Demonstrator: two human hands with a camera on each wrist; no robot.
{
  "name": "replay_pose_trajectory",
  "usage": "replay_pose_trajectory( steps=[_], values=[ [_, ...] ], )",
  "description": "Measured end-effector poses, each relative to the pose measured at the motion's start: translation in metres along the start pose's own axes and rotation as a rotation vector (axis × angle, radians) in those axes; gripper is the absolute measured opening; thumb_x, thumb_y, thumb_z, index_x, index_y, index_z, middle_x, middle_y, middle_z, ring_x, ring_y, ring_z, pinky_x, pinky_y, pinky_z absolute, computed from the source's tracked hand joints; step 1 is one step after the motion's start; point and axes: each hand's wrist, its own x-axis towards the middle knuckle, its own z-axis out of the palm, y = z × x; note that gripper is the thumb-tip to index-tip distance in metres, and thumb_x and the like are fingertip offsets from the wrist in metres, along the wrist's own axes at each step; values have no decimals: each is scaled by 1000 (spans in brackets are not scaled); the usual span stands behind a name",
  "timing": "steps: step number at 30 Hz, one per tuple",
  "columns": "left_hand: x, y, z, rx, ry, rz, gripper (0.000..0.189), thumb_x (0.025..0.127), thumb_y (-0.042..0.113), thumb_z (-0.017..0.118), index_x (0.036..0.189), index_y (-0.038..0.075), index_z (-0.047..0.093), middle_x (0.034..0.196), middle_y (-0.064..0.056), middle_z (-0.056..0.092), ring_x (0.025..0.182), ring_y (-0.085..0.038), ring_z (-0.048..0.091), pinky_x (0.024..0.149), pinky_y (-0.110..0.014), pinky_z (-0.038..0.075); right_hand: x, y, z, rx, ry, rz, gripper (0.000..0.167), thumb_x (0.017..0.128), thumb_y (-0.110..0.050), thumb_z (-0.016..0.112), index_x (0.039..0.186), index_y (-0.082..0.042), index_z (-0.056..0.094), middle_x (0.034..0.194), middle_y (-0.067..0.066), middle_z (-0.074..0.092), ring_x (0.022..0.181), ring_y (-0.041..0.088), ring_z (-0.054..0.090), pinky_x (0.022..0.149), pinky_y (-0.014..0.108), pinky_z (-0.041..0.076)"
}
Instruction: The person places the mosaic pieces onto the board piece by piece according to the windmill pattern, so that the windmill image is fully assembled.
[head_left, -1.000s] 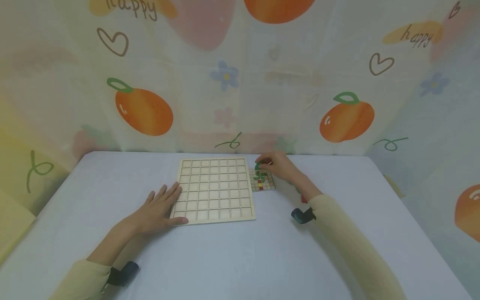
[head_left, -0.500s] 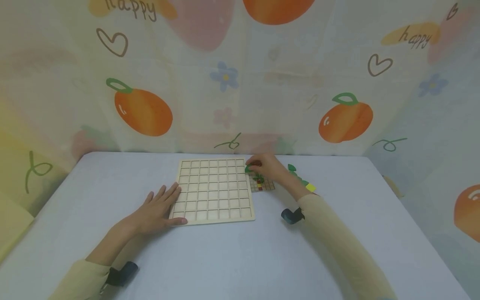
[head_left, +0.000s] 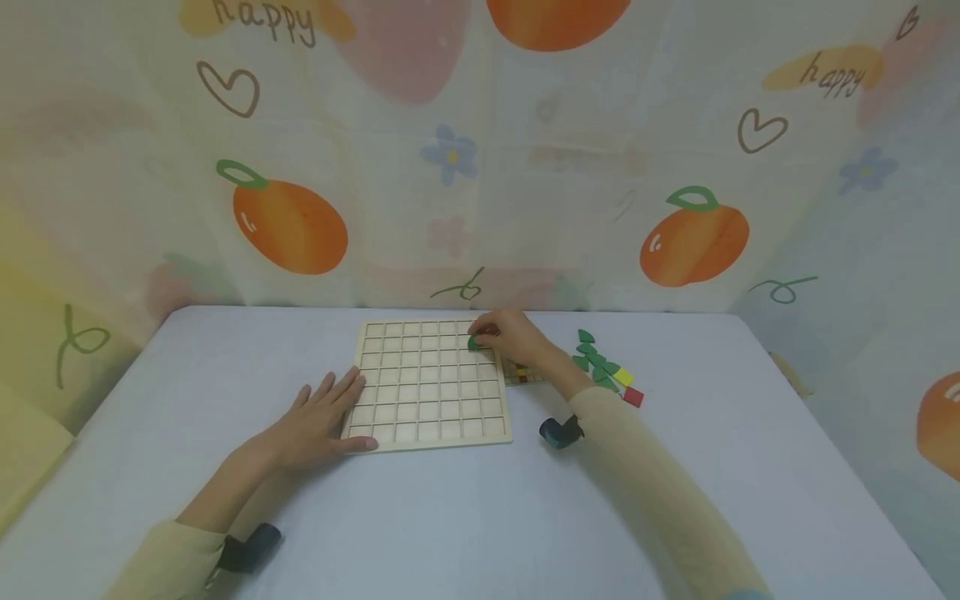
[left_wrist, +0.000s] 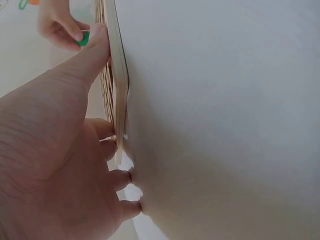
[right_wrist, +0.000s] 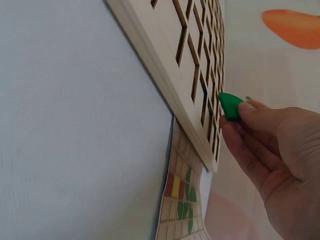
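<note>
A pale wooden grid board (head_left: 427, 383) lies flat on the table. My left hand (head_left: 318, 425) rests at its left edge, fingers spread and thumb on the near corner; the left wrist view shows the thumb (left_wrist: 95, 47) over the rim. Above the board's far right part, my right hand (head_left: 517, 337) pinches a green leaf-shaped piece (right_wrist: 230, 106) between thumb and fingers. A small pattern card (right_wrist: 182, 190) with green leaves and red and yellow squares lies beside the board's right edge, partly hidden by the right hand in the head view.
Right of the right forearm lie several loose green leaf-shaped pieces (head_left: 592, 354), a yellow square (head_left: 622, 377) and a red square (head_left: 633, 397). A fruit-printed curtain (head_left: 480, 167) hangs behind the white table (head_left: 450, 517).
My right hand has moved left with the green leaf-shaped piece, from over the card to over the board. The loose pieces have come into sight. The left hand stays put.
</note>
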Motion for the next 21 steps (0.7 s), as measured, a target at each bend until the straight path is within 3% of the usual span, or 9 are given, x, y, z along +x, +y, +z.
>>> replay_pose_trajectory(
  steps=[21],
  values=[
    [-1, 3, -2, 14, 0, -10, 104, 84, 62, 64, 152, -5, 23, 160, -23, 15, 144, -52, 9, 110, -71, 6, 25, -18, 27, 72, 28, 2, 21, 95, -10, 65, 114, -2, 71, 110, 8, 71, 98, 19, 65, 88, 27, 52]
  ],
)
